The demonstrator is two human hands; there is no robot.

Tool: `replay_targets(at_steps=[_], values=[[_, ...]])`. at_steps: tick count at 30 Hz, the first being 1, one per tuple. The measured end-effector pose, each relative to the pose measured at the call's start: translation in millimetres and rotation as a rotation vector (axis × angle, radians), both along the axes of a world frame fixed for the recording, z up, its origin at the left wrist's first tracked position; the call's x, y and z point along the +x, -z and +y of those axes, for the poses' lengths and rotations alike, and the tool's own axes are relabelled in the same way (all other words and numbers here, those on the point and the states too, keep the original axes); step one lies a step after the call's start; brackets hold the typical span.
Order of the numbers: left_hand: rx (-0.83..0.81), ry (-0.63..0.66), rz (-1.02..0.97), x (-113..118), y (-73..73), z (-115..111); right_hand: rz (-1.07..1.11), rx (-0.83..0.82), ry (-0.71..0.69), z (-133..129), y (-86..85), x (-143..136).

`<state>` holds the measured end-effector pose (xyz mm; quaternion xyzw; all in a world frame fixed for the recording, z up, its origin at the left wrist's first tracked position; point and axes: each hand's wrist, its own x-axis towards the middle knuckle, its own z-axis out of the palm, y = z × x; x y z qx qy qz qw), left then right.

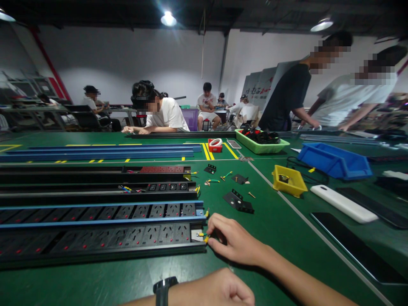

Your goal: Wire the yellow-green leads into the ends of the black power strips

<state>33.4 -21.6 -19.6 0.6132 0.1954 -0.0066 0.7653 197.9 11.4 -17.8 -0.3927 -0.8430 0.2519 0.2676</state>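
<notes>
At the right end of the nearest black power strip (127, 238), my right hand (231, 238) pinches a short yellow-green wire (205, 239) between thumb and fingertips. The wire comes from a screw on the metal plate inside the strip's open end. Just behind lies a blue-edged power strip (127, 212) with its own yellow-green wire end near my knuckles. My left hand (228, 289), a dark watch on its wrist, is at the bottom edge with fingers curled. Whatever it holds, if anything, is hidden.
Behind are more strips (165, 187) and blue rails (105, 151). Black brackets (237, 199), wires and a screw (251, 195) lie right of them. Farther right are yellow (289, 180), blue (334, 159) and green bins (263, 146), plus a phone (357, 246). A person works across the table.
</notes>
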Motion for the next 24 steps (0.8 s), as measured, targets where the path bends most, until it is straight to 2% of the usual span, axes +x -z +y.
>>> replay_targets(at_steps=[9, 24], values=[[0.013, 0.003, -0.011, 1.2, 8.6, 1.7, 0.009, 0.002, -0.002, 0.8, 1.4, 0.5], [-0.002, 0.002, -0.012, 0.0, 6.6, 1.4, 0.013, 0.014, 0.002, 0.1, 0.1, 0.0]])
